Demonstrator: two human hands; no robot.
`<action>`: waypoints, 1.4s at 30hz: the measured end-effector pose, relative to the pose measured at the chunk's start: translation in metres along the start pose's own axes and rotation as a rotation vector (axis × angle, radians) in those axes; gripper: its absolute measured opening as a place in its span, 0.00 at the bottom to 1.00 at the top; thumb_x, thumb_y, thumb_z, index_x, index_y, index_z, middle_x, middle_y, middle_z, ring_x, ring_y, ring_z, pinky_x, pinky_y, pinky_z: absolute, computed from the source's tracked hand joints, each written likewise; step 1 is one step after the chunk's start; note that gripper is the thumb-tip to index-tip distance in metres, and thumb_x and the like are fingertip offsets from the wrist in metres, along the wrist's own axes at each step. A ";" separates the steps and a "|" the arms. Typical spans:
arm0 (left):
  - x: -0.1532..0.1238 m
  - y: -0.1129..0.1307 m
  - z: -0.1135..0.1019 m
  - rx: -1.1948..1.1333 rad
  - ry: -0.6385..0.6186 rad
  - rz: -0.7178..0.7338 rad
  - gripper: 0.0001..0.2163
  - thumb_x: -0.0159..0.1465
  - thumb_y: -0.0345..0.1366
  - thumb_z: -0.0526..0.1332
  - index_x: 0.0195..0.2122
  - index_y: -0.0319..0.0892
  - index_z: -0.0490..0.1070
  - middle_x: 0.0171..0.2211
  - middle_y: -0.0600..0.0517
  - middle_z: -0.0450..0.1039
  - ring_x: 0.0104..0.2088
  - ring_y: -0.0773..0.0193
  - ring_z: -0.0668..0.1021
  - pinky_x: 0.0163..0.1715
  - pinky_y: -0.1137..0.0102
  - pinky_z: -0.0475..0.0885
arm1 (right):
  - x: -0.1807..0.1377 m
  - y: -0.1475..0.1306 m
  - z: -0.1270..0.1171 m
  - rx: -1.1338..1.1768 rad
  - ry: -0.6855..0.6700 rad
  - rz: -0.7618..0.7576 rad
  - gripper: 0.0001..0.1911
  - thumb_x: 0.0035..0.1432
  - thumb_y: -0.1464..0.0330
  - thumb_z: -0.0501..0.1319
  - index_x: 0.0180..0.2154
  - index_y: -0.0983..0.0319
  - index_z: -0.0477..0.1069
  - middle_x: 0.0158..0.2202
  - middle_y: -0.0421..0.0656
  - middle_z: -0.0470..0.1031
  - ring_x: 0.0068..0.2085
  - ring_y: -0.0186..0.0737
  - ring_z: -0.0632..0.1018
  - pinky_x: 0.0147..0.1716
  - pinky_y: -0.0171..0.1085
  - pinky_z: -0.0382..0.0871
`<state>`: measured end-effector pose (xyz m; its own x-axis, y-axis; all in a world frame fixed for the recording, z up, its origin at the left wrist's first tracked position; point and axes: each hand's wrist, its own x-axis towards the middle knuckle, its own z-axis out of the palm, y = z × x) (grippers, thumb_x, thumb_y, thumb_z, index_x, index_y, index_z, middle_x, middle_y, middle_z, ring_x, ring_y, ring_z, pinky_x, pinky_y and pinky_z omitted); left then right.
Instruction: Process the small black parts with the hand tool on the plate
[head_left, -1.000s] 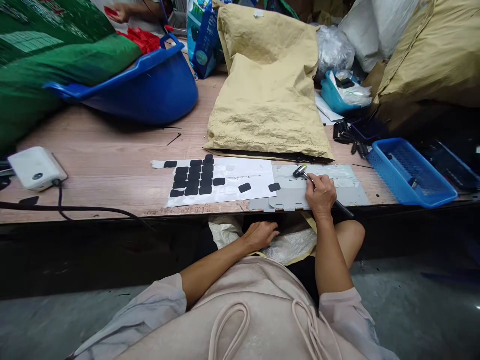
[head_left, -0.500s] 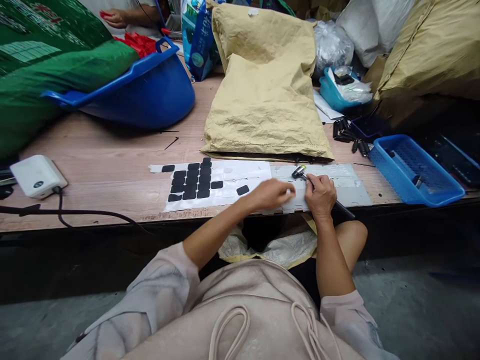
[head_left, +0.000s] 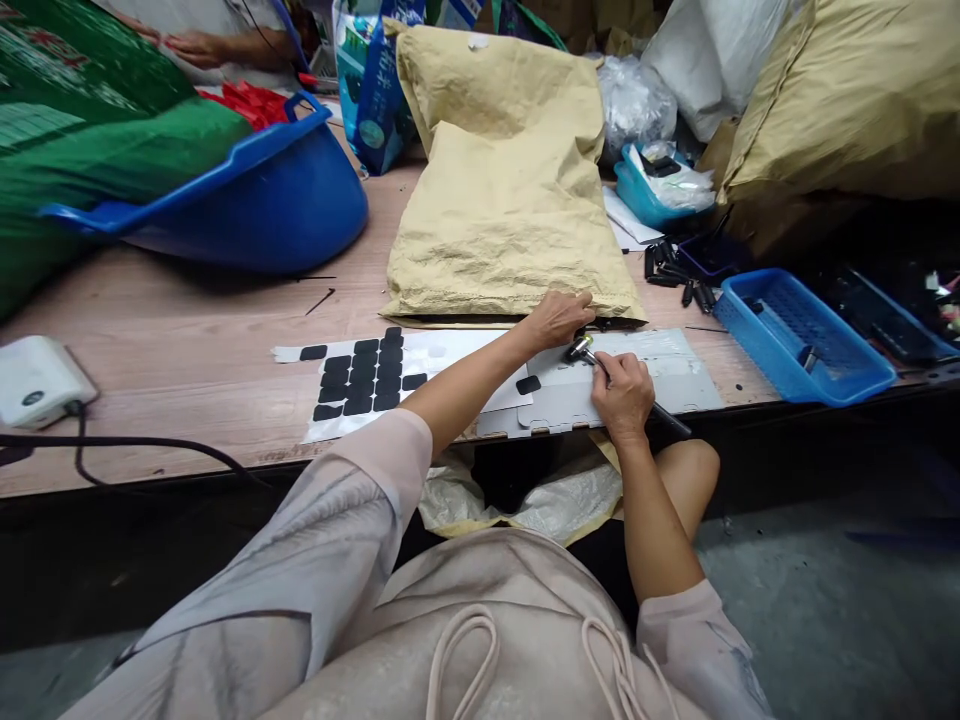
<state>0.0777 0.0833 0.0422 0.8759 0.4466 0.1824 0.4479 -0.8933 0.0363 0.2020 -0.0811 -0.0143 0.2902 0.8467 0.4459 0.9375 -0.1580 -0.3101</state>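
My right hand (head_left: 624, 393) grips a small hammer (head_left: 671, 418), its metal head (head_left: 579, 347) resting over a grey board (head_left: 667, 370). At the near edge of the large tan sack (head_left: 510, 230), my left hand (head_left: 559, 320) reaches in with fingers bent together. Whatever is at its fingertips is too small to make out. Under my left forearm lies a white sheet (head_left: 319, 428) with rows of black rounded patches (head_left: 362, 375). One separate black patch (head_left: 529, 385) sits at the sheet's right end, left of the hammer.
A blue basin (head_left: 262, 220) and green sack (head_left: 135, 150) stand at left, near a white box (head_left: 41, 380) with a black cable. To the right are a blue basket (head_left: 810, 340), small black parts (head_left: 667, 270) and a turquoise basket (head_left: 652, 195). Another person's hand (head_left: 199, 48) shows behind the basin.
My left hand has moved from the grey board up to the sack's near edge. A black patch shows where that hand was. My right hand keeps hold of the hammer; the view has shifted slightly.
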 end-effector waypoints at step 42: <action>-0.133 0.026 0.020 -0.622 0.230 -0.427 0.11 0.59 0.37 0.70 0.43 0.43 0.79 0.39 0.49 0.76 0.41 0.57 0.76 0.44 0.64 0.72 | -0.001 0.005 -0.007 0.054 0.004 -0.069 0.11 0.60 0.68 0.62 0.41 0.56 0.82 0.38 0.45 0.77 0.41 0.45 0.72 0.42 0.40 0.65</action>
<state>-0.0230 0.0016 -0.0006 0.5607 0.7967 0.2253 0.4955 -0.5409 0.6796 0.2082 -0.0864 -0.0103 0.2261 0.8526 0.4712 0.9436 -0.0714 -0.3234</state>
